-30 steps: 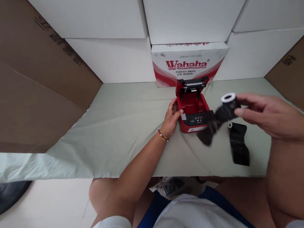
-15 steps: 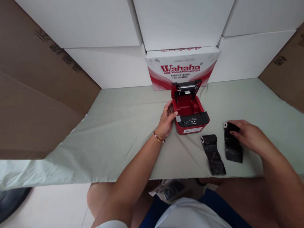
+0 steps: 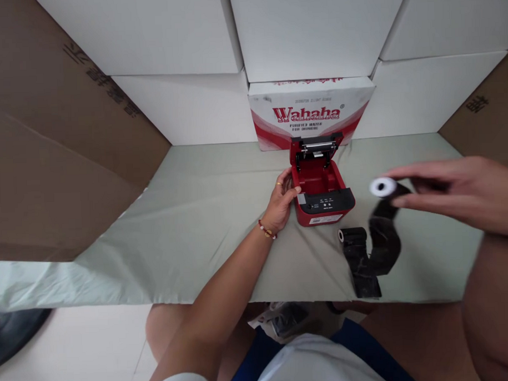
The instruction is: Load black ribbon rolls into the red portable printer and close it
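A small red printer (image 3: 325, 217) with a black front panel stands with its lid (image 3: 317, 149) tipped up and back, its inner bay bare. My left hand (image 3: 280, 203) holds its left side, thumb on the upper edge and fingers behind. To the right, my right hand (image 3: 454, 190), slightly blurred, pinches a black ribbon roll (image 3: 384, 188) in the air, white core end facing left. The roll's loose tail (image 3: 384, 244) curls down towards the cloth. A second black ribbon roll (image 3: 355, 237) lies in front of the printer, its unrolled strip stretching towards the table's front edge.
A red and white Wahaha carton (image 3: 309, 111) stands right behind the printer. White boxes (image 3: 184, 107) form a wall at the back. Brown cardboard (image 3: 70, 163) flanks the left side, with more at the right (image 3: 480, 116). Pale green cloth (image 3: 205, 214) covers the table.
My right hand has lifted one black ribbon roll off the cloth, and its tail now hangs towards the other roll. My left hand stays on the printer.
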`<state>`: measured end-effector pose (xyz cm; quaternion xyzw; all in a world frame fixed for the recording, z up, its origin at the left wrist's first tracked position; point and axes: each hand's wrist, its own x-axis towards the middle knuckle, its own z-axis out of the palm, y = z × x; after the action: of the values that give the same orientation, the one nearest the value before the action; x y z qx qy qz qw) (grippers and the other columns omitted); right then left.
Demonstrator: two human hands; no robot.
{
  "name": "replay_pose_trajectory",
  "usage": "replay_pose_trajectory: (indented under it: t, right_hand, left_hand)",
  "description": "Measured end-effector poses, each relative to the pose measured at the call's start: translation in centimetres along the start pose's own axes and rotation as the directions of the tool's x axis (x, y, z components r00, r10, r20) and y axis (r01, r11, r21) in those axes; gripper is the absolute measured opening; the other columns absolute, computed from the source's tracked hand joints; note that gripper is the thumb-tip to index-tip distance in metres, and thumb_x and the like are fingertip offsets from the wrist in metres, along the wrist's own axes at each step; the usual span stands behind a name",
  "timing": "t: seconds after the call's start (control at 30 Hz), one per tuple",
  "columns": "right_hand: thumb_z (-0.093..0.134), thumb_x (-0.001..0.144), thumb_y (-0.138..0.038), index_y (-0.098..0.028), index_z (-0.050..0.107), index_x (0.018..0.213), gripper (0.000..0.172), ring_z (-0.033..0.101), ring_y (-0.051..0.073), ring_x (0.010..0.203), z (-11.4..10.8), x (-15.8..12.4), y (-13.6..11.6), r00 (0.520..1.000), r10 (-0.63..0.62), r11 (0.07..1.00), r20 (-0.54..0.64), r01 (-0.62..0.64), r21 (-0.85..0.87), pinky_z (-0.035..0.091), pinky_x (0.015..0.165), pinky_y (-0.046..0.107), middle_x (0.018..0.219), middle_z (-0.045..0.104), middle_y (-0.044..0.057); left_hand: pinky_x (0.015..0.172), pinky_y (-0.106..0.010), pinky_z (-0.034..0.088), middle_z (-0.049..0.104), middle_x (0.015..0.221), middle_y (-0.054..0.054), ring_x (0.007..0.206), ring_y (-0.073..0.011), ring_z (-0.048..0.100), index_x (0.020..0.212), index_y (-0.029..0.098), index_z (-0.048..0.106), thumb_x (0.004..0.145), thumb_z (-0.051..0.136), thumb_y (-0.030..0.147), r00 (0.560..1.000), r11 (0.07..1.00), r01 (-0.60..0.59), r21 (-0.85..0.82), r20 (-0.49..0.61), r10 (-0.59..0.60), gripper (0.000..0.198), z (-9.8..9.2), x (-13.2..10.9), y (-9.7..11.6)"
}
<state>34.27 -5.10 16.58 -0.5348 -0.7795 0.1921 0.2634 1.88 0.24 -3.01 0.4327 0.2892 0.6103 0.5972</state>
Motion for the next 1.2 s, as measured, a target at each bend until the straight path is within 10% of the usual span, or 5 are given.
replay_pose_trajectory:
  t: [0.1,0.3,0.8,1.0,1.2]
  right_hand:
    - [0.073,0.099,-0.05,-0.035,0.084,0.13,0.036,0.066,0.02,0.062,5.3,4.9,-4.0,0.979,-0.072,0.992,0.19,0.09,-0.09,0.053,0.064,0.038,0.076,0.078,0.001]
    - [0.059,0.098,-0.015,-0.022,0.074,0.145,0.05,0.079,0.035,0.109,13.0,9.3,-6.6,0.957,0.111,0.85,0.266,0.047,-0.524,0.056,0.084,0.041,0.123,0.085,0.016]
    - [0.061,0.103,-0.019,-0.021,0.082,0.131,0.036,0.077,0.03,0.128,11.9,8.4,-2.9,0.934,-0.307,0.933,0.182,0.333,-0.135,0.059,0.115,0.048,0.138,0.082,0.01]
    - [0.064,0.108,-0.022,-0.025,0.08,0.134,0.031,0.073,0.027,0.136,11.3,2.0,-0.8,0.832,-0.554,0.832,0.011,0.554,0.04,0.062,0.114,0.048,0.135,0.084,0.007]
    - [0.066,0.107,-0.019,-0.03,0.079,0.138,0.036,0.063,0.027,0.151,11.7,0.7,1.7,0.822,-0.568,0.816,-0.038,0.568,0.102,0.056,0.123,0.05,0.144,0.079,0.006]
  left_hand:
    - [0.137,-0.052,0.033,0.056,0.167,-0.009,0.162,-0.0306,0.046,0.145,0.031,0.059,0.082,0.092,0.051,1.0,1.0,-0.005,0.002,-0.007,0.005,0.074,0.1,-0.2,0.2]
    - [0.138,-0.051,0.03,0.061,0.163,-0.009,0.161,-0.0304,0.048,0.141,0.028,0.061,0.083,0.091,0.048,0.999,1.0,0.009,-0.005,-0.046,-0.009,0.068,0.4,-0.5,0.6]
    - [0.128,-0.052,0.048,0.06,0.154,-0.015,0.15,-0.0295,0.057,0.14,0.025,0.057,0.098,0.074,0.056,0.973,0.927,-0.096,0.364,-0.164,0.165,0.055,0.8,-1.7,0.4]
    - [0.116,-0.051,0.056,0.068,0.133,-0.013,0.131,-0.0255,0.066,0.133,0.024,0.067,0.111,0.053,0.035,0.774,0.336,-0.432,0.837,0.153,0.614,0.028,2.3,-4.6,3.1]
    - [0.118,-0.046,0.052,0.079,0.112,-0.007,0.12,-0.0236,0.068,0.132,0.023,0.071,0.101,0.064,0.027,0.57,-0.09,-0.674,0.733,0.594,0.568,0.031,4.6,-6.3,3.9]
